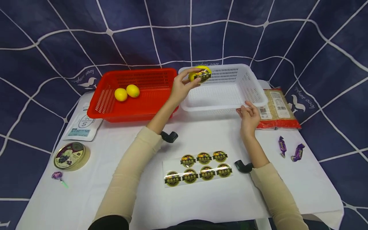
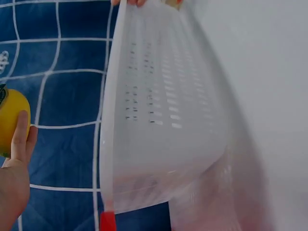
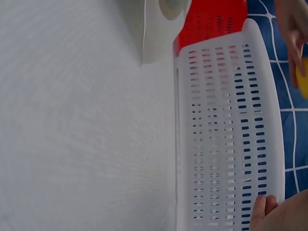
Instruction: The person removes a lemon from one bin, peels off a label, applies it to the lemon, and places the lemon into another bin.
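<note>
In the head view, my left hand (image 1: 183,85) is raised over the left end of the white plastic basket (image 1: 260,101). It holds a yellow lemon (image 1: 192,76) between thumb and fingers. A round black-and-gold sticker (image 1: 204,75) is on the lemon's side, facing me. The left wrist view shows the lemon (image 2: 14,122) at its left edge, with fingers along it. My right hand (image 1: 249,119) grips the front rim of the white basket near its right corner. Fingertips (image 3: 260,206) show against the basket's outer wall in the right wrist view.
Two lemons (image 1: 127,92) lie in the red basket (image 1: 132,118) at left. A sheet with several stickers (image 1: 198,169) lies in front. Around sit a round tin (image 1: 70,156), a lollipop (image 1: 57,175), a white pouch (image 1: 83,126), a grain bag (image 1: 279,108) and purple candies (image 1: 298,152).
</note>
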The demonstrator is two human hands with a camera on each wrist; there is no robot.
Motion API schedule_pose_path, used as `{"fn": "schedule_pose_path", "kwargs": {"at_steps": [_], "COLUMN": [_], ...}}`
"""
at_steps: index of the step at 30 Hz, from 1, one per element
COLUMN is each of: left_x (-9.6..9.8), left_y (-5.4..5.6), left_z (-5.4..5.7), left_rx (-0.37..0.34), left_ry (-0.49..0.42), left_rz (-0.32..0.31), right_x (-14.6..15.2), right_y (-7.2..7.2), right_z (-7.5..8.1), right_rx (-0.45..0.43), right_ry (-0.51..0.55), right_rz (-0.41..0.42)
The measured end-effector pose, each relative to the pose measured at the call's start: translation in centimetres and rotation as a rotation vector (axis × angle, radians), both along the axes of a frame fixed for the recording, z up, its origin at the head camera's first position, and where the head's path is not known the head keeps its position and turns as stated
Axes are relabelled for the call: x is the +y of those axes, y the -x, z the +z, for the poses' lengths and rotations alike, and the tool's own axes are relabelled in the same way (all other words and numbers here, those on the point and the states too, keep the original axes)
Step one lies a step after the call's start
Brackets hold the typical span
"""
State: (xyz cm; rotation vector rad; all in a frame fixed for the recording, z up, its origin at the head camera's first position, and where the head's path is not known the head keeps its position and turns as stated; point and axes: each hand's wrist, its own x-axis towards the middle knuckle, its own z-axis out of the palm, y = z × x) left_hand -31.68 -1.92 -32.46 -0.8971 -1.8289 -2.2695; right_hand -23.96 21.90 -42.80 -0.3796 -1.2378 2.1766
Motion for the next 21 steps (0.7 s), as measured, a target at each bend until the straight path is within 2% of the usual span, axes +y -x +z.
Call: {"fn": "schedule_pose_path", "kwargs": {"at_steps": [2, 4, 7, 10, 13, 16, 21], "left_x": [1.1, 2.2, 3.7, 5.0, 5.9, 6.4, 6.8], "left_y": [1.5, 3.2, 5.5, 7.0, 7.6, 7.9, 7.7], "left_z": [0.1, -0.4, -2.0, -3.9, -5.1, -5.9, -6.6], "left_rx": [-0.037, -0.058, -0.106, -0.147, -0.155, -0.16, -0.098], "left_ry": [0.03, 0.065, 0.158, 0.294, 0.449, 0.592, 0.862], "left_rz": [0.002, 0.011, 0.032, 0.048, 0.073, 0.089, 0.085], "right_x": [0.0, 0.0, 0.0, 0.0, -0.1, -0.1, 0.1], "right_y": [-0.1, -0.2, -0.3, -0.5, -0.5, -0.3, -0.2], "right_z": [-0.1, -0.1, -0.1, -0.2, -0.1, 0.0, -0.1], "right_rx": [0.003, 0.003, 0.002, 0.005, 0.011, 0.006, -0.009], "right_ry": [0.005, 0.0, -0.009, -0.015, -0.019, -0.031, -0.025], "right_rz": [0.008, 0.014, 0.01, 0.006, 0.014, 0.013, 0.009]}}
